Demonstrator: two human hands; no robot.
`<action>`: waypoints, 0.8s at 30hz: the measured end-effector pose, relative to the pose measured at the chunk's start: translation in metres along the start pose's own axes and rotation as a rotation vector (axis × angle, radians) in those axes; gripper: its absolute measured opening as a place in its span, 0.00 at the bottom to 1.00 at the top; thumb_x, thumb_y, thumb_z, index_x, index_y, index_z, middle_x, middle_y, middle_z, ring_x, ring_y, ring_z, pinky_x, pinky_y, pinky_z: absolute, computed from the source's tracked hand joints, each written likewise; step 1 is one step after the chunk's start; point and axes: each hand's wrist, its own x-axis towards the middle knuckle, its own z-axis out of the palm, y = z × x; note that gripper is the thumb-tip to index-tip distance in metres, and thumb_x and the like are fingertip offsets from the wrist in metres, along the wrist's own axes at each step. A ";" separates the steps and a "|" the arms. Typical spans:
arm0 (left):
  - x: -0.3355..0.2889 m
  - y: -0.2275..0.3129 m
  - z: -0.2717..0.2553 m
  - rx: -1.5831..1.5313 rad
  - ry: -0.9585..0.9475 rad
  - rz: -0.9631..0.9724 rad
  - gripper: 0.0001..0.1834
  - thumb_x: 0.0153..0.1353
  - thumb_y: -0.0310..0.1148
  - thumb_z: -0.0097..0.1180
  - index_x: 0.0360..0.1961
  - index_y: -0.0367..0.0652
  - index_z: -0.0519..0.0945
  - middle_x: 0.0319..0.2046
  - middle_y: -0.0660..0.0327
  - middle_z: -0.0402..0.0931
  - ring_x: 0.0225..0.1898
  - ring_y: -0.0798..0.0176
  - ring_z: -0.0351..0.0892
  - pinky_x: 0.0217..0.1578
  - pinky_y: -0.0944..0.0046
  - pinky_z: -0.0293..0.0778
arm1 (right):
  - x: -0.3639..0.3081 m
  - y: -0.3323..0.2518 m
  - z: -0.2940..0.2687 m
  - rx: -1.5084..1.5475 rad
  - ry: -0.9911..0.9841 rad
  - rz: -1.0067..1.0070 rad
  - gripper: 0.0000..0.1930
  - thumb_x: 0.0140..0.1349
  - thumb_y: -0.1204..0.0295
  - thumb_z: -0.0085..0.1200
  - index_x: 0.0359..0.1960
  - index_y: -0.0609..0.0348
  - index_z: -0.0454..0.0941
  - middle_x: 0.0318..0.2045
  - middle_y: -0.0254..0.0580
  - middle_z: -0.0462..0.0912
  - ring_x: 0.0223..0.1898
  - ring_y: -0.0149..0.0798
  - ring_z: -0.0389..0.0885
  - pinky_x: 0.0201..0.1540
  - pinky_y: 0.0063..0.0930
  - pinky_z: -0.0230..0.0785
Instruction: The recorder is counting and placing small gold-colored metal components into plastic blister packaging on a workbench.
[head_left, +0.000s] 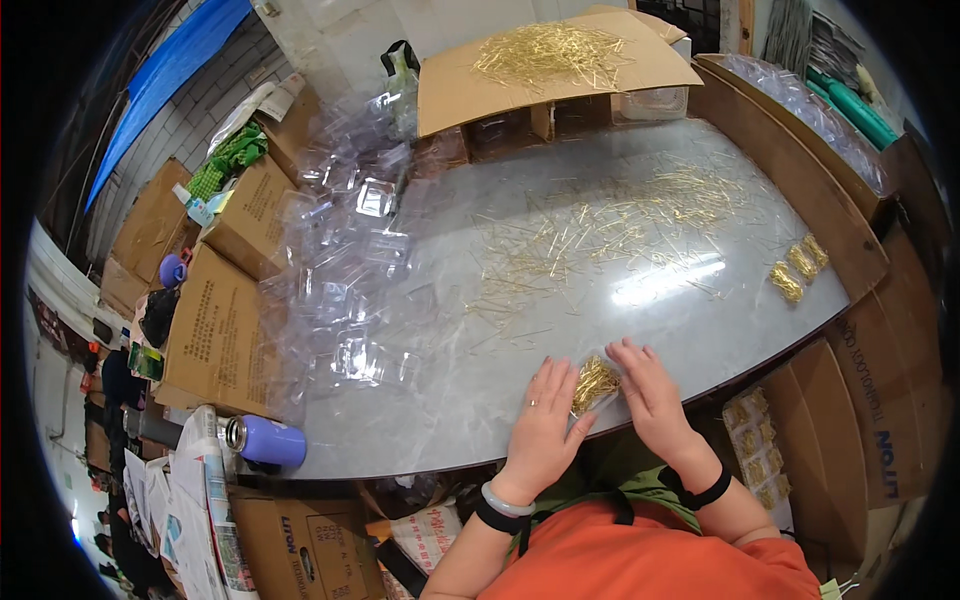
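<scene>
Fingers of the left hand [545, 420] lie flat and spread on the table [440, 420], palm down, gripping nothing; the thumb edge rests against a small clear pack of gold pins [594, 384]. The right hand [650, 395] lies likewise flat, fingers extended and together, touching the pack's other side. The pack thus sits between both hands at the near table edge, pressed from either side, apparently to keep the pins bunched and the clear shell seated. Whether the shell is closed cannot be told.

Further out, loose gold pins [600, 225] lie scattered across the table's middle, within reach. Filled packs [798, 265] sit apart at the right edge. Empty clear shells [350, 290] are heaped to the left, near cardboard cartons [215, 330]. A purple flask [265, 441] lies at the near-left corner. A cardboard sheet [550, 65] at the far end carries more pins.
</scene>
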 end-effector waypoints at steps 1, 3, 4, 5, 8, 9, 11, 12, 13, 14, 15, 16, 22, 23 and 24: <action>0.003 0.002 0.003 0.062 -0.017 0.015 0.30 0.67 0.33 0.58 0.68 0.34 0.68 0.69 0.43 0.64 0.71 0.36 0.61 0.69 0.46 0.61 | -0.001 0.000 -0.001 -0.067 -0.002 -0.037 0.19 0.68 0.80 0.50 0.61 0.58 0.74 0.58 0.53 0.80 0.63 0.56 0.75 0.70 0.51 0.57; 0.004 0.004 0.005 0.099 -0.020 0.021 0.28 0.68 0.33 0.56 0.67 0.33 0.69 0.69 0.42 0.64 0.70 0.34 0.61 0.69 0.45 0.61 | -0.001 0.001 0.002 -0.046 0.050 -0.055 0.18 0.65 0.80 0.54 0.58 0.58 0.77 0.51 0.51 0.83 0.57 0.55 0.79 0.66 0.48 0.63; 0.004 0.004 0.006 0.123 -0.021 0.021 0.27 0.69 0.33 0.55 0.66 0.33 0.69 0.68 0.42 0.65 0.70 0.34 0.61 0.69 0.45 0.61 | -0.001 0.001 0.004 -0.031 0.074 -0.066 0.18 0.64 0.81 0.56 0.56 0.58 0.78 0.47 0.50 0.85 0.54 0.55 0.81 0.64 0.47 0.65; 0.003 0.004 0.006 0.109 -0.015 0.012 0.26 0.69 0.33 0.55 0.65 0.33 0.70 0.68 0.42 0.65 0.70 0.34 0.61 0.69 0.45 0.61 | 0.000 -0.001 0.004 0.046 0.059 0.029 0.17 0.63 0.81 0.57 0.54 0.58 0.79 0.44 0.48 0.85 0.51 0.53 0.82 0.61 0.46 0.67; -0.001 0.006 0.005 0.061 0.006 -0.006 0.21 0.68 0.30 0.55 0.61 0.34 0.73 0.68 0.43 0.66 0.71 0.34 0.60 0.68 0.45 0.62 | 0.009 -0.004 -0.002 0.222 0.019 0.188 0.14 0.61 0.80 0.60 0.49 0.58 0.81 0.38 0.45 0.84 0.43 0.50 0.83 0.53 0.42 0.70; -0.003 0.006 0.005 0.040 0.017 -0.011 0.20 0.68 0.29 0.55 0.59 0.34 0.74 0.67 0.43 0.67 0.71 0.34 0.60 0.68 0.45 0.63 | 0.013 -0.002 -0.003 0.242 0.003 0.158 0.13 0.60 0.79 0.61 0.48 0.58 0.81 0.36 0.45 0.84 0.41 0.49 0.82 0.51 0.41 0.71; -0.006 0.005 0.006 0.001 0.029 -0.017 0.18 0.68 0.28 0.54 0.57 0.35 0.74 0.67 0.44 0.67 0.71 0.34 0.60 0.67 0.46 0.64 | 0.014 0.001 -0.005 0.154 -0.026 0.040 0.12 0.60 0.78 0.61 0.47 0.58 0.82 0.35 0.44 0.83 0.40 0.48 0.81 0.48 0.40 0.71; -0.006 0.003 0.005 -0.015 0.028 -0.015 0.17 0.68 0.27 0.54 0.57 0.36 0.74 0.67 0.44 0.67 0.71 0.34 0.60 0.67 0.46 0.64 | 0.012 0.002 -0.007 0.047 -0.037 -0.046 0.12 0.60 0.78 0.62 0.46 0.58 0.82 0.35 0.43 0.84 0.40 0.47 0.81 0.48 0.40 0.71; -0.007 0.002 0.003 -0.025 0.032 -0.017 0.17 0.68 0.26 0.54 0.57 0.36 0.74 0.68 0.44 0.67 0.71 0.34 0.60 0.67 0.46 0.64 | 0.011 0.003 -0.007 -0.055 -0.050 -0.138 0.11 0.60 0.77 0.62 0.45 0.58 0.83 0.35 0.43 0.84 0.40 0.47 0.81 0.48 0.40 0.71; -0.007 0.001 0.003 -0.007 0.022 -0.019 0.19 0.68 0.27 0.54 0.59 0.36 0.73 0.68 0.44 0.66 0.71 0.34 0.60 0.68 0.45 0.63 | 0.007 0.002 -0.007 0.003 -0.046 -0.087 0.14 0.60 0.76 0.62 0.48 0.59 0.82 0.38 0.44 0.84 0.43 0.48 0.81 0.51 0.42 0.71; -0.008 0.001 0.003 0.011 0.012 -0.020 0.21 0.68 0.28 0.54 0.60 0.35 0.72 0.68 0.44 0.66 0.71 0.35 0.60 0.68 0.44 0.62 | 0.000 -0.001 -0.009 0.062 -0.043 -0.036 0.16 0.60 0.75 0.63 0.50 0.60 0.81 0.41 0.46 0.84 0.46 0.49 0.81 0.54 0.43 0.70; -0.007 0.001 0.004 0.024 0.001 -0.021 0.23 0.68 0.29 0.55 0.62 0.34 0.70 0.68 0.44 0.66 0.71 0.35 0.60 0.69 0.43 0.61 | -0.004 -0.002 -0.011 0.117 -0.041 0.018 0.18 0.60 0.73 0.64 0.53 0.61 0.80 0.44 0.47 0.85 0.49 0.50 0.81 0.57 0.45 0.70; -0.006 -0.003 0.006 0.120 -0.058 0.006 0.35 0.72 0.41 0.52 0.72 0.30 0.60 0.71 0.40 0.59 0.73 0.32 0.55 0.71 0.42 0.57 | -0.004 -0.012 -0.005 -0.281 -0.234 -0.222 0.38 0.58 0.62 0.67 0.68 0.65 0.66 0.69 0.53 0.68 0.71 0.56 0.65 0.72 0.54 0.56; -0.005 -0.005 0.005 0.105 -0.056 0.031 0.38 0.72 0.48 0.49 0.72 0.29 0.58 0.72 0.39 0.58 0.73 0.32 0.54 0.71 0.41 0.55 | -0.003 -0.011 -0.005 -0.292 -0.240 -0.221 0.39 0.58 0.61 0.67 0.68 0.64 0.66 0.69 0.53 0.67 0.71 0.57 0.65 0.72 0.53 0.56; -0.006 -0.006 0.003 0.091 -0.055 0.056 0.43 0.72 0.55 0.45 0.73 0.29 0.56 0.72 0.39 0.56 0.73 0.32 0.53 0.72 0.41 0.54 | -0.004 -0.008 -0.004 -0.302 -0.247 -0.220 0.39 0.57 0.60 0.67 0.68 0.64 0.66 0.69 0.54 0.67 0.71 0.57 0.64 0.72 0.53 0.56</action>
